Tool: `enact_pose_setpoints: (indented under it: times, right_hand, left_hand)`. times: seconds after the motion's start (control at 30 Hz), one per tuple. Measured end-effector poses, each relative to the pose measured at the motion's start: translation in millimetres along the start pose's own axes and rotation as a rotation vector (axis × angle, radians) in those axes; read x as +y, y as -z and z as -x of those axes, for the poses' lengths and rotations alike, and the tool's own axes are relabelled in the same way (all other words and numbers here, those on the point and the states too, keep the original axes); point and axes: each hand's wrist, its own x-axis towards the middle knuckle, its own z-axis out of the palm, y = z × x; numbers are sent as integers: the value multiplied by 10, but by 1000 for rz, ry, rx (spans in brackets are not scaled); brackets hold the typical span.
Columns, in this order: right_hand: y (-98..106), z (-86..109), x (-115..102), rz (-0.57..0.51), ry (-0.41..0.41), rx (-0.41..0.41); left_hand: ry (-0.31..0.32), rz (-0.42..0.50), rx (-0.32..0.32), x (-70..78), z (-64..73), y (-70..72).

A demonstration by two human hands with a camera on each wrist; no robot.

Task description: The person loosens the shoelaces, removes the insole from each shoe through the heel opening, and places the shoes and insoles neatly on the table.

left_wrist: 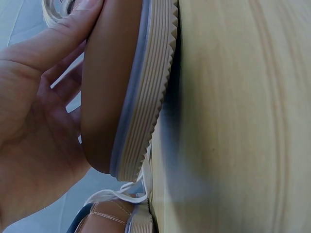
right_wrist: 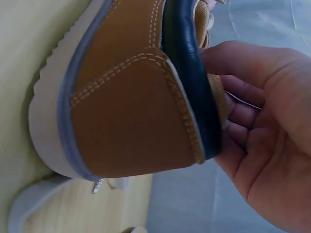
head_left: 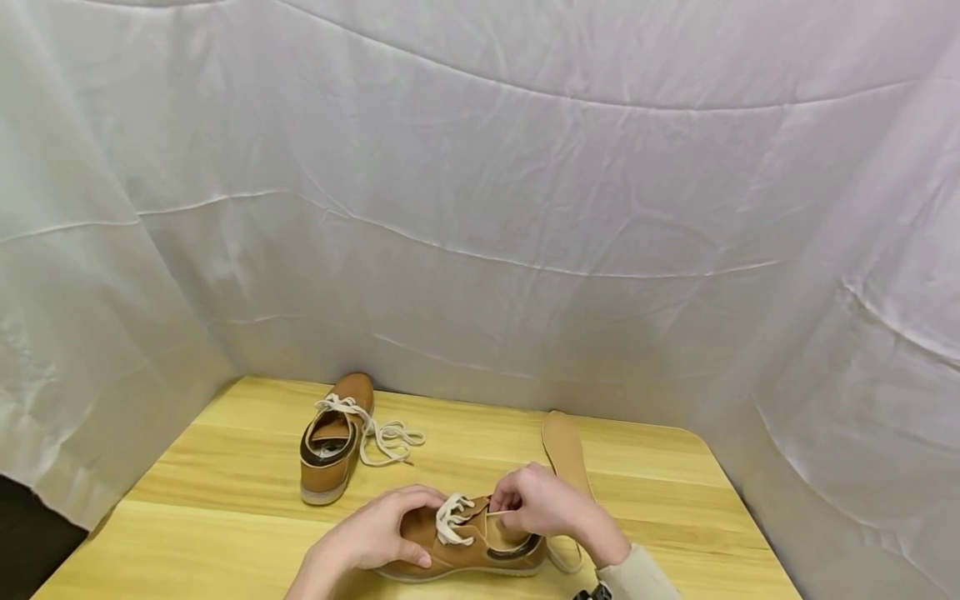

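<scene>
On its side of the table nearest me, a tan lace-up shoe (head_left: 420,531) points its toe to the left, its cream lace (head_left: 452,521) bunched over the tongue. My left hand (head_left: 386,527) grips the toe, thumb along the near side and fingers over the far side. At the shoe's opening, my right hand (head_left: 542,502) has curled fingers and pinches a tan insole (right_wrist: 219,99) that shows above the dark padded collar (right_wrist: 189,77). The fingertips are partly hidden behind the insole. In the left wrist view the ridged sole (left_wrist: 146,97) stands close over the wood.
A matching shoe (head_left: 322,477) stands at the back left, its loose lace (head_left: 392,442) trailing right. Another insole (head_left: 566,450) lies behind my right hand. A lace loop (head_left: 566,568) lies by the near shoe's heel. White cloth (head_left: 480,208) hangs around the wooden table (head_left: 667,517).
</scene>
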Motion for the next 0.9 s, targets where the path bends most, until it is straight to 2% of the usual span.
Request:
enact_pose_setpoints:
  times: [0.2, 0.37, 0.67, 0.9]
  right_hand:
    - [-40, -5, 91, -127, -13, 11]
    - [-54, -9, 135, -218, -40, 16]
    - [-81, 4, 186, -221, -55, 87]
    - [-101, 109, 201, -243, -42, 210]
  left_hand:
    - [-25, -2, 7, -6, -1, 1]
    - [9, 10, -3, -13, 0, -4]
    - [14, 12, -5, -16, 0, -12]
    - [29, 7, -9, -28, -1, -7]
